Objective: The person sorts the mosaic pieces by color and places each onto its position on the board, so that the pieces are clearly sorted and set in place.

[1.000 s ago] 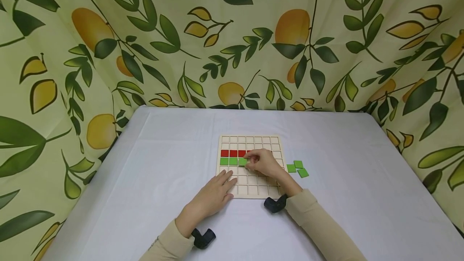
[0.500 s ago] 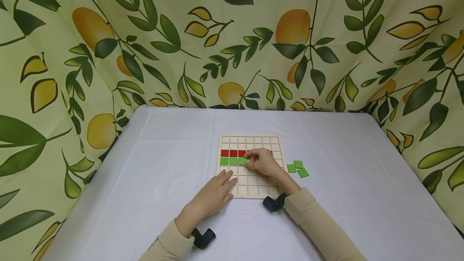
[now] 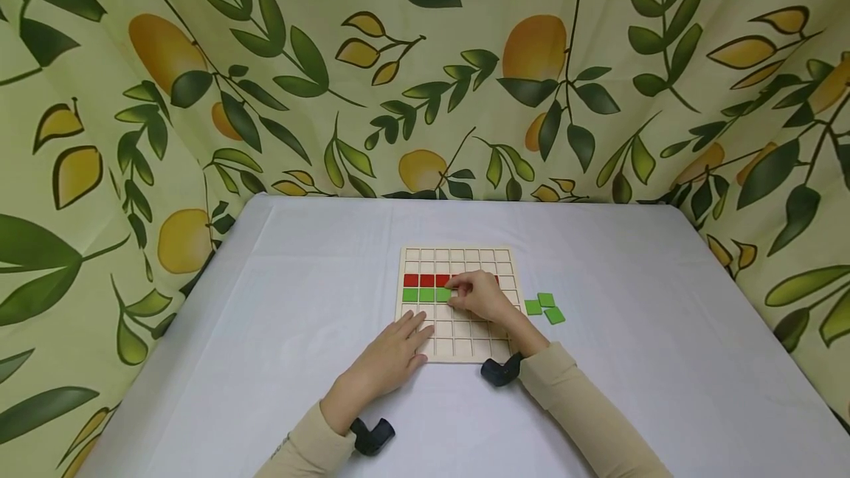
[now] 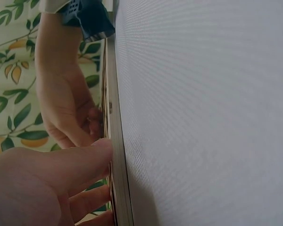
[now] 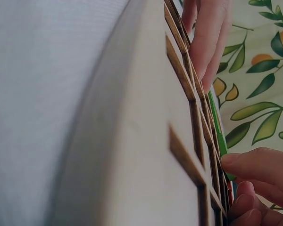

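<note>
A square wooden grid board [image 3: 465,350] lies on the white-covered table. Red square tiles [image 3: 427,280] fill part of one row, its right portion partly covered by my right hand [image 3: 485,299]. In the row below are green tiles [image 3: 419,294]. The thumb and index finger of that hand pinch the third green tile [image 3: 441,294], which sits level in its cell; the right wrist view has the thumb [image 5: 232,159] at a green edge. My left hand [image 3: 390,355] rests with fingers spread on the board's lower left, thumb [image 4: 101,147] at its edge in the left wrist view.
Three loose green tiles [image 3: 546,301] lie on the table just right of the board. The white cloth [image 3: 319,264] spreads all around it. A leaf-and-fruit patterned curtain [image 3: 425,94] stands behind and at the sides. A dark wrist device [image 3: 373,437] sits under each wrist.
The third green tile, slightly raised one second ago, now lies flat in its cell. My right forearm has shifted slightly left; my left hand stays in place.
</note>
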Demonstrator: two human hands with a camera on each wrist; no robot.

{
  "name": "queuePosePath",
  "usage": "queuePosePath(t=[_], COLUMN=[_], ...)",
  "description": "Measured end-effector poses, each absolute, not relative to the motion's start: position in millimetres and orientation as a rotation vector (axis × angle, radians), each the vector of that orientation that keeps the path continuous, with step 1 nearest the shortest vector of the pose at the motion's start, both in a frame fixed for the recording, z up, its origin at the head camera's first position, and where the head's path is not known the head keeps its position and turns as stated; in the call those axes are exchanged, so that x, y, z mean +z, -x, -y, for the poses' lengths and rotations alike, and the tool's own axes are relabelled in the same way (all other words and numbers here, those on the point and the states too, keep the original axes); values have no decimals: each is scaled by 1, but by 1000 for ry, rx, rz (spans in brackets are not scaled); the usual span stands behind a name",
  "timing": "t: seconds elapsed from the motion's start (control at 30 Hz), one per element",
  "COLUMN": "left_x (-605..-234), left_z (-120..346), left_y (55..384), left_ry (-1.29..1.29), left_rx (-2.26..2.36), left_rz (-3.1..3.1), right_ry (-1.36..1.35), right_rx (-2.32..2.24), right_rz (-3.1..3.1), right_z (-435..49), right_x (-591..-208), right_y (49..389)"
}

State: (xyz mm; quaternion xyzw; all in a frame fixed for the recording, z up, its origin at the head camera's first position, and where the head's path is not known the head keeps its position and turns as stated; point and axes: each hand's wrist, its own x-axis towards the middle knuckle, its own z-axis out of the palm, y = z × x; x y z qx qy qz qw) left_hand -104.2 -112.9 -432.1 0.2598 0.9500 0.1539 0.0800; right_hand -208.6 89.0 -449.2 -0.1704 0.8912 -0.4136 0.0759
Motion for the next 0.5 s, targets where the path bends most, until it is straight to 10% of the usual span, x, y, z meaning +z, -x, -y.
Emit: queuePosePath(t=[0.5], left_x=[-431], left_z=[113], left_y=[104], left_ry=[-770], left_rx=[458], left_rz=[-2828], right_ry=[500], right_rx=[-1231], right_rz=[-2665], right_z=[-89], right_x=[-449], right_y=[209])
